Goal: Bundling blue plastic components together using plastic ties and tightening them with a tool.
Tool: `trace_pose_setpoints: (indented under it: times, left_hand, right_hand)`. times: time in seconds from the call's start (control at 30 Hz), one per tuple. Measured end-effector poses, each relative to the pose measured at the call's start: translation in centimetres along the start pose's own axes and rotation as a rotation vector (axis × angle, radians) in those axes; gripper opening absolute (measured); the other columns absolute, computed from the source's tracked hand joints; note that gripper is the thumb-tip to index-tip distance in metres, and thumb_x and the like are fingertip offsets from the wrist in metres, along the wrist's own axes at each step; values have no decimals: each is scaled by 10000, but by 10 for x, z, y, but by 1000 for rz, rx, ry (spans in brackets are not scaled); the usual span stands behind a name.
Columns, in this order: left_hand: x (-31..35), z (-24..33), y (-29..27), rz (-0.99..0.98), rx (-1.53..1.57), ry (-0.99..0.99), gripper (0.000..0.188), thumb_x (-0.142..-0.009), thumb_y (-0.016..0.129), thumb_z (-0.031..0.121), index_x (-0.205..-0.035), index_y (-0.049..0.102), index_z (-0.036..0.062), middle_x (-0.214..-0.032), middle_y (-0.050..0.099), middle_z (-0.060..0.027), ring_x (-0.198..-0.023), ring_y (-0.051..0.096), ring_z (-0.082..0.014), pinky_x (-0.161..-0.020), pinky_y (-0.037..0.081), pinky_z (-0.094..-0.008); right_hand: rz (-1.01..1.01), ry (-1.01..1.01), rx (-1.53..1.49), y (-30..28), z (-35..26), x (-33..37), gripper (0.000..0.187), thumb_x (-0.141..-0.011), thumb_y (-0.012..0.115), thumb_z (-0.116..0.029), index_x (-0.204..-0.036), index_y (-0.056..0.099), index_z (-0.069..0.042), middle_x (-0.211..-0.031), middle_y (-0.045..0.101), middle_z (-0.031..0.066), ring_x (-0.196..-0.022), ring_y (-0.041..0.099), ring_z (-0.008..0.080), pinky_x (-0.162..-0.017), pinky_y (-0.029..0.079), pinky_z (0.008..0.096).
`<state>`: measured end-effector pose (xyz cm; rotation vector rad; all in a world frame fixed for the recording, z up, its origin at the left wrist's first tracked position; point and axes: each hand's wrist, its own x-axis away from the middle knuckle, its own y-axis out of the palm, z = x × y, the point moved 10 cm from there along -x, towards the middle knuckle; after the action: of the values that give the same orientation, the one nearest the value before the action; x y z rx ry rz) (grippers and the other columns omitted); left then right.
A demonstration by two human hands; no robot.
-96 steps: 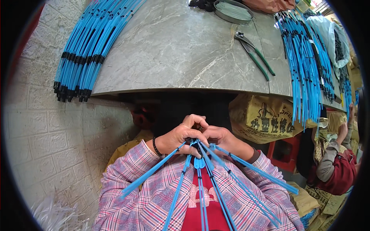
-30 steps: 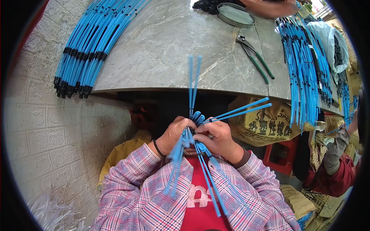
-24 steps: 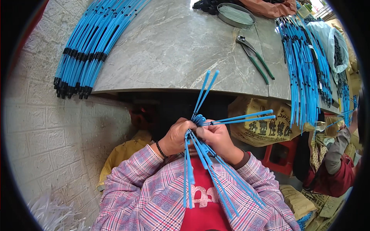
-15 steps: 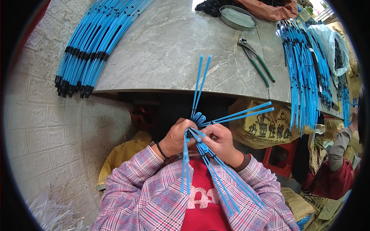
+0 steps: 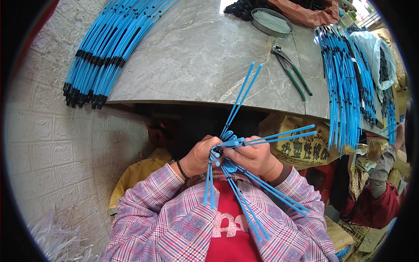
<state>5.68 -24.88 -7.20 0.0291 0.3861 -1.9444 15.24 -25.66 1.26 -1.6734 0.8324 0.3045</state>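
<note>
In front of my chest I hold a frame of thin blue rods point(image 5: 239, 101) that fan out in pairs from a dark hub. My left hand point(image 5: 200, 155) is closed around the hub's left side, thumb on top. The fingers of my right hand point(image 5: 255, 160) pinch at the right side of the hub, close to the pair of rods pointing right. Rounded blue pieces point(image 5: 229, 136) and small black joints sit near the centre. Some rods point up past the table edge, others down over my jacket. My fingers hide much of the hub.
On the grey marbled table point(image 5: 187, 56) lie green-handled pliers point(image 5: 291, 72), a round tray of thin pale pieces point(image 5: 273, 22), and bundles of blue rods at left point(image 5: 102, 56) and right point(image 5: 345, 87). A printed sack point(image 5: 301, 144) stands below. Another person's arm point(image 5: 384, 166) is at far right.
The rod frame has turned slightly clockwise; its upper pair now leans further right. Blue rod ends near the hub have swung from pointing down-right to pointing right. Both hands stay on it.
</note>
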Motion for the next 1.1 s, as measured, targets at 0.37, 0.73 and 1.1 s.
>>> trace_pose_setpoints:
  times: [0.37,0.73,1.1]
  left_hand:
    - [-1,3,-4,-2,-164,77,334,-697,741,122,-999,609,68,-840,664,-71,-815,643,-235,-854,414,-406]
    - [3,3,-12,35,-253,34,360,-755,712,112,-1109,645,109,-767,659,7,-791,660,-149,-1108,200,-484]
    - [9,2,-17,-43,-191,24,409,-759,697,54,-1158,632,123,-715,634,52,-767,647,-94,-1159,56,-512]
  right_hand:
    - [-44,617,-480,31,35,17,122,-758,698,-114,-752,606,-34,-628,508,49,-569,555,189,-505,440,318]
    - [127,508,453,-106,97,-12,275,-771,707,-104,-1034,636,-65,-937,620,122,-853,598,286,-711,491,356]
    - [-100,672,604,-104,128,22,195,-797,656,-122,-944,558,-38,-925,537,144,-882,535,334,-751,452,411]
